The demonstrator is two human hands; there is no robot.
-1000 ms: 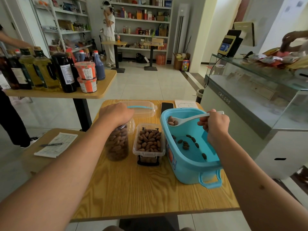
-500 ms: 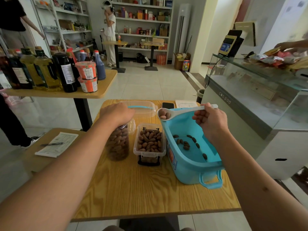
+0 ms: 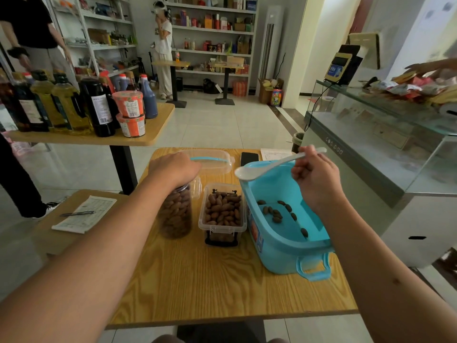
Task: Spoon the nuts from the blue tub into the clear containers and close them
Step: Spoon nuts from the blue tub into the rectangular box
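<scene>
Right hand [image 3: 314, 177] grip closed on spoon [image 3: 269, 165] handle; long axis near level, bowl pointing left, over tub [image 3: 284, 253] far rim; box [image 3: 222, 214] lies just left and nearer; left hand [image 3: 175, 167] grips jar [image 3: 176, 214] top; few nuts [image 3: 274, 214] left in tub.

**A small shop with tiled floor**

Pale floor tiles [image 3: 210, 125] run to white shelves [image 3: 212, 33] at 12 o'clock. A glass counter [image 3: 385, 134] stands at 3 o'clock, a wooden side table [image 3: 153, 125] with bottles [image 3: 61, 105] at 10 o'clock.
</scene>
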